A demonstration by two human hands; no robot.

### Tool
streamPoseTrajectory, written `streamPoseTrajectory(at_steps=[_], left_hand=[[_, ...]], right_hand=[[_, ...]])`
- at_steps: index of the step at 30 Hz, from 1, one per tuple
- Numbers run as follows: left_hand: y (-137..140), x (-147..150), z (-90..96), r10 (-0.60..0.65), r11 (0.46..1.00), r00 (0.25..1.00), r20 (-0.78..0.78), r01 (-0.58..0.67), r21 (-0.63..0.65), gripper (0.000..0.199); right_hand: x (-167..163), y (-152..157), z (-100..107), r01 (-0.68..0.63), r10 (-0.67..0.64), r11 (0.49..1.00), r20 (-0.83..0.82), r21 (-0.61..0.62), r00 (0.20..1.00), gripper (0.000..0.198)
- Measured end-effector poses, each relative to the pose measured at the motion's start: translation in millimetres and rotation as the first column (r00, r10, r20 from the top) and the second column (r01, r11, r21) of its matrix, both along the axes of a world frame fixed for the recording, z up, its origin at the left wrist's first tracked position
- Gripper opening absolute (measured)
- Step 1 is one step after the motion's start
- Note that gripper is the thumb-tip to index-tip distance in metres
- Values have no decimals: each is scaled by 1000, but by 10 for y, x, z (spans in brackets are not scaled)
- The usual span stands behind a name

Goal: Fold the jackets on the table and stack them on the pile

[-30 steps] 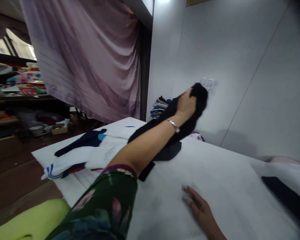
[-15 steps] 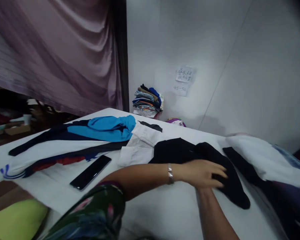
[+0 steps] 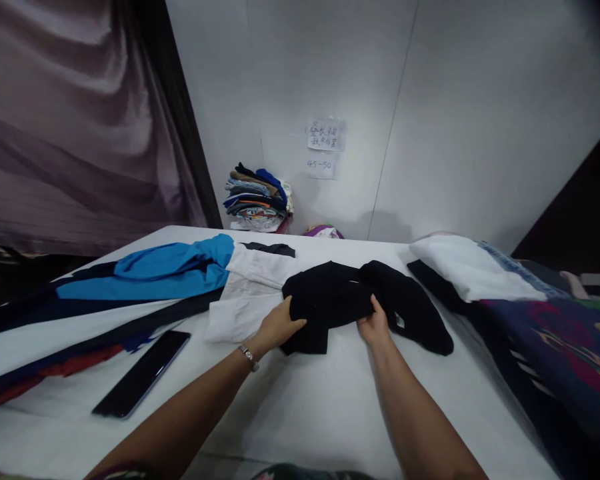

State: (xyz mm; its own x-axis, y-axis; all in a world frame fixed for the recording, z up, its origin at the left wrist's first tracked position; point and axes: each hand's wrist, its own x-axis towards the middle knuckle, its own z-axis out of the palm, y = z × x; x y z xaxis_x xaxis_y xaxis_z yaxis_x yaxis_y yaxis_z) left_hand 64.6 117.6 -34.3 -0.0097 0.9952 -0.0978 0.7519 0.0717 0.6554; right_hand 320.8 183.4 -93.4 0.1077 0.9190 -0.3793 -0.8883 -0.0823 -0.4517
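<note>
A black garment lies bunched on the white table, its loose end stretching to the right. My left hand, with a bracelet at the wrist, grips its left edge, thumb on top. On the garment's near edge my right hand pinches the cloth, the thumb above and the fingers partly hidden underneath. A folded white garment touches the black one on the left. Behind it lies a bright blue and navy garment.
A black phone lies on the table at the left. Piled clothes, a white one and a dark printed one, are at the right. A folded stack stands by the wall, near handwritten paper signs.
My hands were crossed at the wrists over the black garment; now they are apart, each gripping it. Its left part now looks folded over. The view has turned to the right.
</note>
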Motion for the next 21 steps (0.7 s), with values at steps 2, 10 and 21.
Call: streamPoseTrajectory(at_steps=[2,10,21], left_hand=[[38,102,83,51,999,995,85,-51,-7,75],[266,-101,1291,26,999,543,840,13,-39,30],[1006,-35,1775,148,972,612,777,-235,-1,20]], right_hand=[[6,-10,5,2,-2,1000,-4,1,1000,16],[17,-86,80,12,-5,995,-71,98,997,17],[-55,-169,214,-11,11,993,-1,122,1000,29]])
